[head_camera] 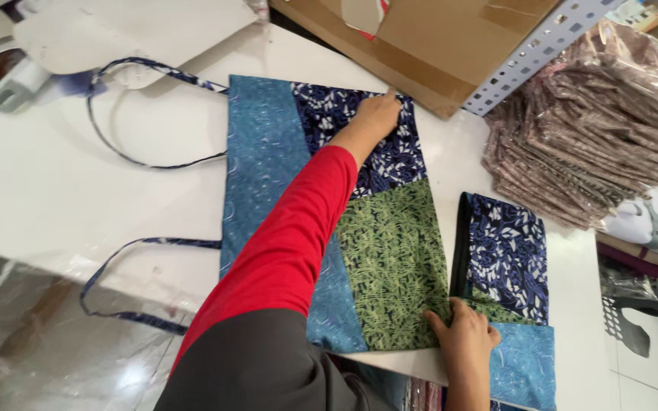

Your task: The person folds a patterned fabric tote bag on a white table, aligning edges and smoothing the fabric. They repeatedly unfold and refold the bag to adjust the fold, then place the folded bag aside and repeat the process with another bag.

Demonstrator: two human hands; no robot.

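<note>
Patchwork tote bag (390, 251) lies flat on the white bench (55, 183), panels of blue, navy floral and green, two thin straps (127, 114) looping off to the left over the bench edge. Left hand (378, 114), red sleeve, reaches across to the far upper corner of the bag, fingers pressed down flat on the navy panel, not gripping. Right hand (464, 335) rests open on the bag's near right corner, palm down on the green patch. Folded bag (508, 274) of the same fabrics just right of it, touching the right hand. Cardboard box (420, 38) beyond; stack of plastic-wrapped packs (595, 129) at far right.
</note>
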